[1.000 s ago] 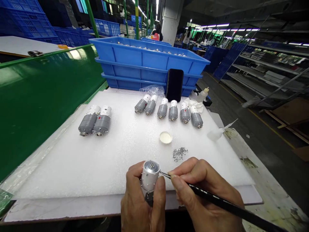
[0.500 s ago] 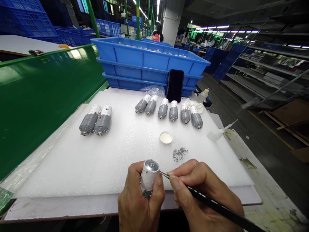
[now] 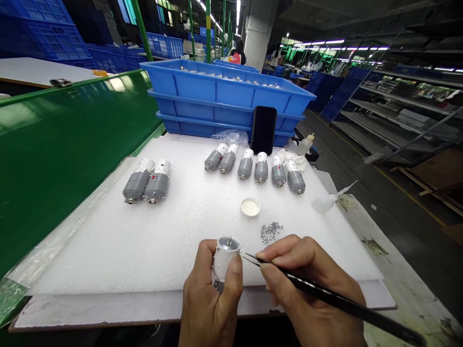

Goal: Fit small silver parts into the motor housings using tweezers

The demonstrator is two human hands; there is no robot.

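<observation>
My left hand (image 3: 211, 299) is wrapped round a small white and silver motor (image 3: 224, 255), held upright with its shaft end up. My right hand (image 3: 307, 294) pinches black tweezers (image 3: 325, 298), whose tips sit just right of the motor's top. A little heap of tiny metal parts (image 3: 271, 232) lies on the white foam sheet (image 3: 144, 241) just beyond my right hand. A round white lid (image 3: 250, 207) lies further back.
Several grey motors (image 3: 255, 166) lie in a row at the back, two more (image 3: 146, 182) at the left. A black phone (image 3: 264, 130) leans on stacked blue crates (image 3: 224, 103). A green panel (image 3: 61, 140) borders the left. A small squeeze bottle (image 3: 305, 143) stands at the right.
The tweezers' tips have drawn slightly away from the motor's rim. My left hand has turned the motor a little and hides more of its body.
</observation>
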